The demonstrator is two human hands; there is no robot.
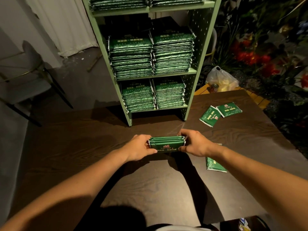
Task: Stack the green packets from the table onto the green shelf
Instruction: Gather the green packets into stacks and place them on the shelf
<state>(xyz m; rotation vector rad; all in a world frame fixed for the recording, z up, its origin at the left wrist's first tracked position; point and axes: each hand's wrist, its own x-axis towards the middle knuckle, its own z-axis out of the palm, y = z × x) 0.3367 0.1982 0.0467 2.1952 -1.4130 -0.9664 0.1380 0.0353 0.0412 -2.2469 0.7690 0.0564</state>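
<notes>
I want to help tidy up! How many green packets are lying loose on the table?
3: two packets overlapping at the far right, one packet partly hidden under the right forearm. More may be hidden.

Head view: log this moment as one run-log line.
left hand: grips bundle | right hand: grips bundle | bundle of green packets: over table | green shelf: stacked | loose packets: on table

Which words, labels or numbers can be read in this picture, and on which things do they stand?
No text can be read with certainty.
Bundle of packets held by left hand and right hand: gold characters, blurred.
Two loose packets on the table: gold and red print, too small.
Shelf stacks: printed lines, blurred.
Can: no legible label.
</notes>
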